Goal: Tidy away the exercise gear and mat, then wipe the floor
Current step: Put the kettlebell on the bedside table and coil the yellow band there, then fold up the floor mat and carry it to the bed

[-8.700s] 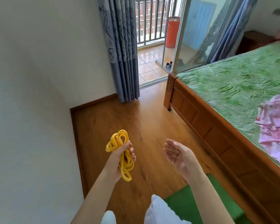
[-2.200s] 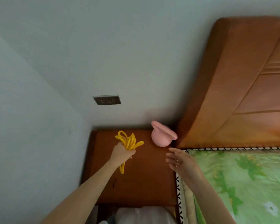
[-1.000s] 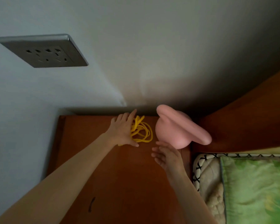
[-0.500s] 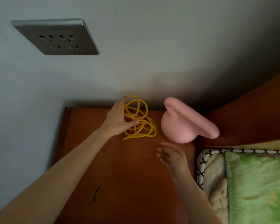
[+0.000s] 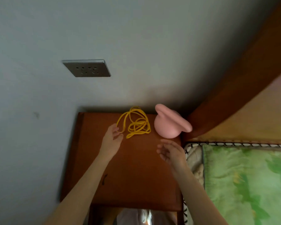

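Observation:
A loose coil of yellow elastic band [image 5: 137, 125] lies at the back of the brown wooden nightstand [image 5: 136, 179], close to the wall. My left hand [image 5: 112, 142] is just in front of the coil on its left, fingers spread, with the fingertips touching the nearest loop. A pink kettlebell [image 5: 168, 127] stands to the right of the band, in the nightstand's back right corner. My right hand [image 5: 171, 152] hovers open and empty just in front of the kettlebell, not touching it.
A grey wall socket [image 5: 87, 68] sits on the wall above the nightstand. The wooden headboard [image 5: 234, 82] rises at the right. The bed with a green patterned cover [image 5: 250, 184] adjoins the nightstand's right side. A wall closes in the left side.
The left hand has let go of the yellow band, which now lies spread on the nightstand, and has drawn back toward me. The right hand has pulled back slightly too.

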{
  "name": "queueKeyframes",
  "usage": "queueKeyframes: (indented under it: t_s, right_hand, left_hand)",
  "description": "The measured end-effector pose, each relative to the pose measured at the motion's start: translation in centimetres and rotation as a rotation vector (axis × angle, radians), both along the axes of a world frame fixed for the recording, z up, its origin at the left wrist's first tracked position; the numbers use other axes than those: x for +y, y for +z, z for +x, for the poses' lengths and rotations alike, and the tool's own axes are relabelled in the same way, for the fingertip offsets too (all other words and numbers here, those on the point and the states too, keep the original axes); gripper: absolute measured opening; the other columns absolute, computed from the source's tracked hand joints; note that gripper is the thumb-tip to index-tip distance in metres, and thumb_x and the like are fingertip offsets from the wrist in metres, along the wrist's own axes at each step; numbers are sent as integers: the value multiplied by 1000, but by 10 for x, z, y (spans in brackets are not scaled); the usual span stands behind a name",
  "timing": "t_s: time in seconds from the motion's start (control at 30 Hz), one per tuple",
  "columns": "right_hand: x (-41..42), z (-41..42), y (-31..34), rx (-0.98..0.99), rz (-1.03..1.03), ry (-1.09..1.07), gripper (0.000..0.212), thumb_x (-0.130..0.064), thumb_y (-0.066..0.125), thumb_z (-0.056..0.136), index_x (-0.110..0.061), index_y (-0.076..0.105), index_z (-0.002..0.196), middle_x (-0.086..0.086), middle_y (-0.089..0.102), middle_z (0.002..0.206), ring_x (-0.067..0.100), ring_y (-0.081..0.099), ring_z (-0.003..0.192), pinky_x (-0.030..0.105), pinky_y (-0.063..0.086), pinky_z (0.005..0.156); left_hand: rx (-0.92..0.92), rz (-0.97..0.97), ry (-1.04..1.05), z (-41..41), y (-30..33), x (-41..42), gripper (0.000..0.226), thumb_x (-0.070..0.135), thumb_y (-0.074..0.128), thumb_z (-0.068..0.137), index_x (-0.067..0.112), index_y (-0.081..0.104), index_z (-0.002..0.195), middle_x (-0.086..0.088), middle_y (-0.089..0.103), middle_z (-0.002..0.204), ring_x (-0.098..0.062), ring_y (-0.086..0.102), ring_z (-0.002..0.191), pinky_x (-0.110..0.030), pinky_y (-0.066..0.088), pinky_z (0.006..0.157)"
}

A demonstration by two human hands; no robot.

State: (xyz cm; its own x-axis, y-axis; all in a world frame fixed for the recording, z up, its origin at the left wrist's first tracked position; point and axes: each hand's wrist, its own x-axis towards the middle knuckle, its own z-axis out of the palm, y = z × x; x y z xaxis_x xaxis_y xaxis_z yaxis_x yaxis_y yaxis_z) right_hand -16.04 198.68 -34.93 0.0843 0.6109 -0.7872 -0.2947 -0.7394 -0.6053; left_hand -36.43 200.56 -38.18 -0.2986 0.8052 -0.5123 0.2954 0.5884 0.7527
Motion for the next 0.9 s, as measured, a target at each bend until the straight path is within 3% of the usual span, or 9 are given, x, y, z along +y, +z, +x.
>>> queueKeyframes:
  t_s: [0.13,0.27,0.4,0.57,0.7,0.9]
  right_hand:
    - [-14,18,49,10,21,-41,26,0,39,94,-12,60,86,6,62,75,15,58,64,23,44,62]
    - [-39,38,91,27,22,-99,25,1,38,95,-10,59,88,7,61,76,18,56,66,25,42,63]
    - [-61,56,125,55,30,-139,24,0,38,95,-9,60,91,7,62,77,18,57,66,25,43,62]
    - [-70,72,169,124,95,-159,21,-2,41,95,-9,61,92,7,63,77,18,59,67,25,46,65]
    - [-77,91,199,171,183,-169,19,-3,43,95,-9,62,98,7,67,80,16,64,68,23,50,63]
    - [-107,125,233,234,331,-185,22,-10,45,96,-5,63,107,8,70,87,18,68,75,24,55,65]
  left_hand:
    - [38,-49,1,-9,49,-32,30,3,51,92,16,55,119,0,57,117,-14,53,108,-26,39,93]
    - [-29,-109,45,-3,94,-71,24,3,49,92,22,59,103,-1,62,108,-14,59,99,-30,44,93]
    - [-160,-61,135,17,141,-98,23,1,45,94,13,59,109,-5,64,104,-11,60,89,-21,44,76]
    - [-295,75,164,47,193,-104,22,3,45,94,17,61,100,-5,66,99,-16,63,90,-25,47,76]
    - [-453,154,190,65,227,-101,24,1,42,94,12,62,101,-9,67,96,-10,68,79,-18,54,67]
    - [-702,171,178,87,271,-101,25,0,40,94,7,62,103,-11,68,93,-16,70,80,-23,57,66]
